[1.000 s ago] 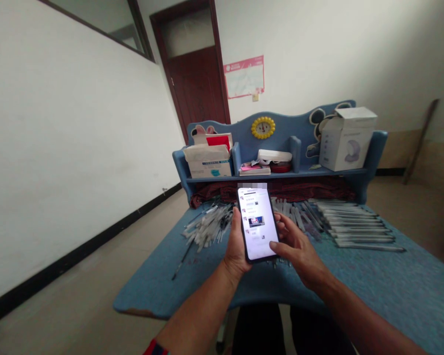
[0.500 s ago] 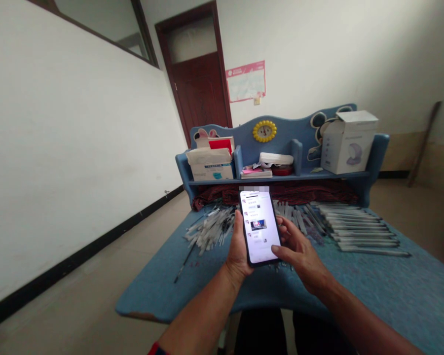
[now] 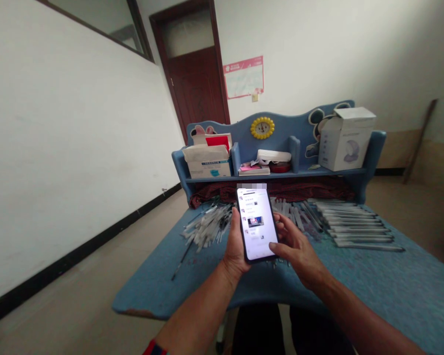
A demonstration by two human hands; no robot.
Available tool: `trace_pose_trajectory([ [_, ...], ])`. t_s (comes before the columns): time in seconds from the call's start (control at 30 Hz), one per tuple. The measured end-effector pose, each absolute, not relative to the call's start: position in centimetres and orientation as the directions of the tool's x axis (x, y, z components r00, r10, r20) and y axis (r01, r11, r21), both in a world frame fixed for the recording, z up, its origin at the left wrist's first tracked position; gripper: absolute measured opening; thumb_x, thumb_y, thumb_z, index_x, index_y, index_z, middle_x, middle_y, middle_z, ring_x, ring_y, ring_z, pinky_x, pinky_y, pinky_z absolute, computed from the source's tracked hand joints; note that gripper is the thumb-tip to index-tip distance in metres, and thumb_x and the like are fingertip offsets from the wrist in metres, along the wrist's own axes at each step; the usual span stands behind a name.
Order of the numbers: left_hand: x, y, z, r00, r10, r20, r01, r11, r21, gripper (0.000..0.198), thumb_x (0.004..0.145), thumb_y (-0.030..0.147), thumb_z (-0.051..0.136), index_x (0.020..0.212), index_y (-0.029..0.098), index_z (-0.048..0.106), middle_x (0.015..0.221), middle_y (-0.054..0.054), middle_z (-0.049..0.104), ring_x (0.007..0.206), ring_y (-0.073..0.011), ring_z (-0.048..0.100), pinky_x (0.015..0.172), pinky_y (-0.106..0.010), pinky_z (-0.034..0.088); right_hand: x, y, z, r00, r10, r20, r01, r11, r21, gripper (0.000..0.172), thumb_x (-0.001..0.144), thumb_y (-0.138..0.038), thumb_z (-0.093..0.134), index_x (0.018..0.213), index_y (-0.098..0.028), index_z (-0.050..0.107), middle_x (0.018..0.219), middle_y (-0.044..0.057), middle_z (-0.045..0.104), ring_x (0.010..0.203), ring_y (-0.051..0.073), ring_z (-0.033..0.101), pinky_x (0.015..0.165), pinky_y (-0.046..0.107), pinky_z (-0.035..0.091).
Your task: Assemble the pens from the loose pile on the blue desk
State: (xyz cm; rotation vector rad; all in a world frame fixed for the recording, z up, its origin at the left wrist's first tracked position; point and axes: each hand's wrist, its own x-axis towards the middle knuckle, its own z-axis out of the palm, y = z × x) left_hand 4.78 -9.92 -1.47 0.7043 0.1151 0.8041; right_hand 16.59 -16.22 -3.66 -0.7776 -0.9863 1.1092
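Observation:
A lit smartphone point(image 3: 258, 231) is held upright over the blue desk point(image 3: 148, 291), its screen facing me with a chat-like page. My left hand point(image 3: 237, 246) is closed around its left edge, thumb along the side. At the right edge, my right hand point(image 3: 294, 246) supports the phone with bent fingers while its thumb touches the lower right of the screen. Behind the phone and partly hidden by it lies a loose heap of slim, clear pens or refills point(image 3: 209, 224). More pens point(image 3: 358, 227) lie side by side in a row to the right.
A blue shelf rack along the desk's back holds a carton with papers point(image 3: 209, 165), books with a white case point(image 3: 274, 156) and a white box point(image 3: 348, 140). Dark red cloth point(image 3: 299, 190) is bunched beneath it. One pen point(image 3: 181, 261) lies apart at the front left.
The view has shifted slightly, so everything sits a little further left and higher. Both hands keep the same hold on the smartphone, and its page looks the same.

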Motion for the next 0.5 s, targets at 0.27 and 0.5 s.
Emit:
trace_pose_trajectory([
  [0.27, 4.86, -9.77, -1.61, 0.699, 0.699, 0.154, -0.623, 0.488, 0.611, 0.079, 0.085, 0.068, 0.031, 0.115, 0.001, 0.06, 0.098, -0.023, 0.068, 0.092, -0.0343, 0.066, 0.084, -0.049, 0.049, 16.66, -16.23, -3.61, 0.118, 0.96, 0.252, -0.356, 0.278, -0.892, 0.063, 0.063, -0.012, 0.064, 0.121, -0.027, 0.05, 0.093, 0.0, 0.055, 0.086, 0.017, 0.054, 0.075, 0.03, 0.047],
  [0.5, 4.82, -9.99, -1.26, 0.684, 0.72, 0.12, -0.613, 0.477, 0.63, 0.079, 0.084, 0.068, 0.031, 0.119, 0.003, 0.058, 0.097, -0.022, 0.069, 0.088, -0.0336, 0.067, 0.082, -0.049, 0.05, 16.76, -16.28, -3.38, 0.122, 0.961, 0.25, -0.352, 0.277, -0.894, 0.063, 0.06, -0.01, 0.062, 0.12, -0.028, 0.051, 0.092, -0.001, 0.057, 0.085, 0.017, 0.056, 0.076, 0.03, 0.047],
])
